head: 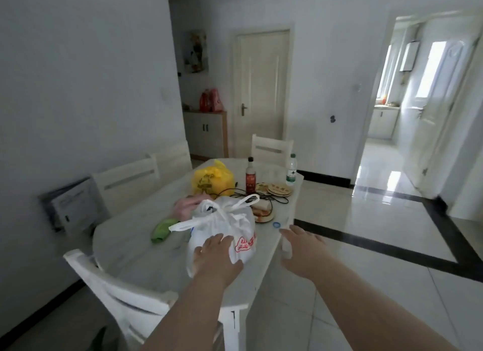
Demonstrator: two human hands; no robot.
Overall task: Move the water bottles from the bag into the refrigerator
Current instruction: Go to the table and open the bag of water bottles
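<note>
Nearest: left hand (218,254) flat on the near side of the knotted white plastic bag with red print (224,227), fingers (236,265) spread, gripping nothing. Right hand (300,242) beside the bag at the edge of the white oval bench (136,248), fingers loosely parted, empty. Beyond: blue bottle cap (276,224), yellow plastic bag (212,181). Farthest: dark red-labelled sauce bottle (250,178) and clear green-capped water bottle (291,170), both upright.

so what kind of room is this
Most likely a home dining area: a white table with matching chairs, a tied plastic bag and condiments on it, and a kitchen doorway beyond.
</note>
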